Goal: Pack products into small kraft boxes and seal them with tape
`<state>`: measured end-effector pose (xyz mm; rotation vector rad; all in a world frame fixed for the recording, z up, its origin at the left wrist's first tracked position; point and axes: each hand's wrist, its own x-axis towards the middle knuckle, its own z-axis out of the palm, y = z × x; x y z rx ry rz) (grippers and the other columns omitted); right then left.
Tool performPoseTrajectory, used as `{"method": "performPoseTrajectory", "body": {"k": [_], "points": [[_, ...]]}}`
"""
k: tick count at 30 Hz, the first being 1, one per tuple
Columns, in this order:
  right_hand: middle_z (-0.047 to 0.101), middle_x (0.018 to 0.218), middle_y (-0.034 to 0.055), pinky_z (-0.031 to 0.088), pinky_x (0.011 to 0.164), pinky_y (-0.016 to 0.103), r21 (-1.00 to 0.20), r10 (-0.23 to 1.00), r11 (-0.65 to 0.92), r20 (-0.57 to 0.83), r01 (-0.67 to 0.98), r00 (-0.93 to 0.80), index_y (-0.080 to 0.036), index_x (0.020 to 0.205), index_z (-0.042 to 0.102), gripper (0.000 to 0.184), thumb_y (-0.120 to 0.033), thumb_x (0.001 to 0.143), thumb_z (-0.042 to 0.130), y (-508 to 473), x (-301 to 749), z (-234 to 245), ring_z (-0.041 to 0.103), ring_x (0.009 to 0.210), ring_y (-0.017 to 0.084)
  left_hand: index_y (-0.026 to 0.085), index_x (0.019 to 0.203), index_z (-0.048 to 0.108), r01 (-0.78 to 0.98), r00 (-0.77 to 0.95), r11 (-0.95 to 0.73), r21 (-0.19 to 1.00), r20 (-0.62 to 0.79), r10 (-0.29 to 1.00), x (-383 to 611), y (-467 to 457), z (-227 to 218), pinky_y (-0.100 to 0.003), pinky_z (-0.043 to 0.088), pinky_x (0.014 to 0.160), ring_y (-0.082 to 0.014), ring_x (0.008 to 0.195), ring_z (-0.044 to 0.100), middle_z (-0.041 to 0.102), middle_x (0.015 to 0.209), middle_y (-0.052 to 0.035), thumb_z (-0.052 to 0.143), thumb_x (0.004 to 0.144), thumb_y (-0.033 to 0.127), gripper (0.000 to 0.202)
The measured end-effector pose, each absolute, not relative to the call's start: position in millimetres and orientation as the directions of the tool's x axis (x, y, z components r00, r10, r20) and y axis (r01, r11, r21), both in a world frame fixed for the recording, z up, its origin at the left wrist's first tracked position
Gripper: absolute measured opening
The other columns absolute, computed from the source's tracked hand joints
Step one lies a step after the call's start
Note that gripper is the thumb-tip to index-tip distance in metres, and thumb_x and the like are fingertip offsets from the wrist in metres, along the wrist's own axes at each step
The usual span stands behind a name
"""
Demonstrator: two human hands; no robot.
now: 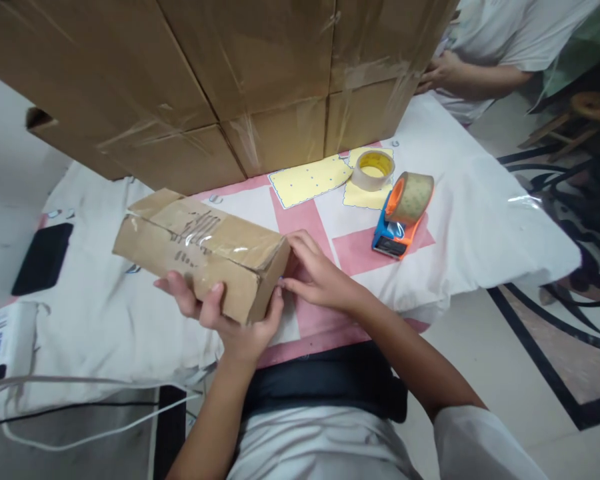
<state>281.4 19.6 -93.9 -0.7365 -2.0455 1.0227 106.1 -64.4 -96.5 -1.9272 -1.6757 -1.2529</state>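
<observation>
A long brown cardboard box (200,250), sealed with clear tape along its top, is lifted at its near end over a table draped in white and pink cloth (480,220). My left hand (225,317) grips the box from below, thumb and fingers wrapped round the near end. My right hand (317,273) rests against that end face, its fingers curled and pressing on the cardboard edge. An orange and blue tape dispenser (403,217) with a brown roll stands to the right, apart from both hands.
A loose roll of clear tape (373,170) lies behind the dispenser on a yellow patch. Large taped cardboard cartons (240,80) fill the back of the table. Another person's hand (443,70) touches them at the far right. A black phone (43,257) lies at the left.
</observation>
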Motion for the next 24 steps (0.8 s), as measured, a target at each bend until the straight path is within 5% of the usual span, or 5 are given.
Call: {"method": "performPoseTrajectory", "body": {"k": [4, 8, 15, 20, 24], "points": [[0.049, 0.121, 0.0142, 0.043, 0.103, 0.048, -0.801, 0.708, 0.585, 0.43, 0.125, -0.56, -0.015, 0.124, 0.047, 0.042, -0.038, 0.093, 0.065, 20, 278, -100, 0.047, 0.117, 0.031, 0.027, 0.142, 0.025, 0.887, -0.066, -0.306, 0.346, 0.75, 0.658, 104, -67, -99, -0.074, 0.006, 0.122, -0.0392, 0.157, 0.004, 0.006, 0.167, -0.0187, 0.085, 0.069, 0.031, 0.095], [0.051, 0.112, 0.0114, 0.045, 0.095, 0.045, -0.766, 0.698, 0.631, 0.492, 0.122, -0.52, -0.016, 0.114, 0.048, 0.042, -0.048, 0.092, 0.066, 25, 273, -107, 0.05, 0.108, 0.029, 0.024, 0.141, 0.03, 0.878, -0.075, -0.341, 0.336, 0.801, 0.594, 99, -64, -105, -0.071, 0.014, 0.122, -0.04, 0.152, 0.02, 0.025, 0.157, -0.0205, 0.084, 0.069, 0.03, 0.09], [0.056, 0.11, 0.0086, 0.049, 0.09, 0.037, -0.745, 0.747, 0.623, 0.474, 0.241, -0.465, -0.015, 0.114, 0.052, 0.049, -0.044, 0.084, 0.079, 22, 268, -114, 0.056, 0.1, 0.023, 0.018, 0.143, 0.04, 0.836, -0.009, -0.471, 0.282, 0.865, 0.501, 91, -60, -101, -0.067, 0.02, 0.123, -0.0388, 0.144, 0.036, 0.038, 0.148, -0.0208, 0.088, 0.065, 0.03, 0.093], [0.054, 0.137, 0.0159, 0.048, 0.102, 0.036, -0.762, 0.756, 0.595, 0.425, 0.253, -0.498, -0.015, 0.141, 0.044, 0.085, -0.049, 0.076, 0.086, 25, 272, -114, 0.057, 0.122, 0.026, 0.015, 0.149, 0.041, 0.823, 0.027, -0.512, 0.248, 0.881, 0.472, 81, -57, -108, -0.064, 0.028, 0.121, -0.0433, 0.15, 0.026, 0.023, 0.16, -0.0249, 0.093, 0.059, 0.031, 0.105], [0.053, 0.147, 0.0128, 0.043, 0.11, 0.031, -0.807, 0.7, 0.578, 0.411, 0.125, -0.584, -0.02, 0.153, 0.034, 0.081, -0.042, 0.088, 0.077, 18, 273, -108, 0.054, 0.134, 0.024, 0.02, 0.154, 0.033, 0.804, 0.002, -0.516, 0.295, 0.867, 0.499, 81, -60, -112, -0.067, 0.018, 0.123, -0.0425, 0.155, 0.013, 0.02, 0.165, -0.0226, 0.088, 0.066, 0.036, 0.105]]}}
